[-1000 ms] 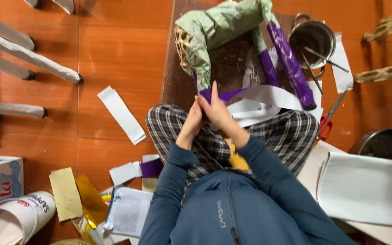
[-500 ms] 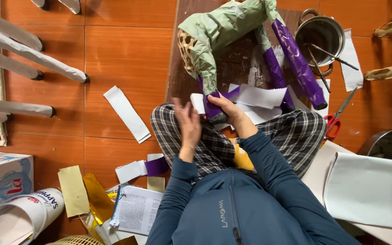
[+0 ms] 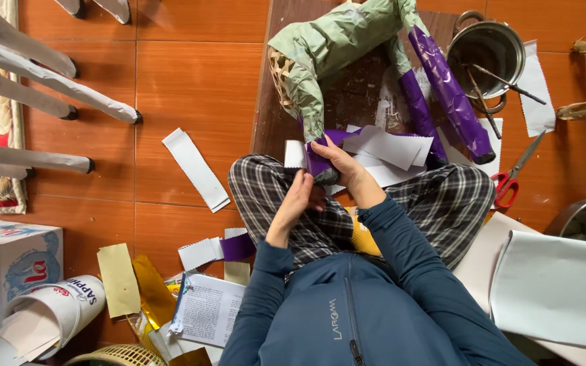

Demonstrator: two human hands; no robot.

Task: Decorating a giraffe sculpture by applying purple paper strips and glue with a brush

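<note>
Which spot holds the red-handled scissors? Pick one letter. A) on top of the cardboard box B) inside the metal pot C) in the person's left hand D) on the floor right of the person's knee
D: the red-handled scissors lie on the tiled floor beside the checked-trouser knee, below the metal pot and apart from both hands.

Orange tiled floor [image 3: 198,74] with white paper strip [image 3: 195,169], red-handled scissors [image 3: 513,177], dark board [image 3: 276,102].
</note>
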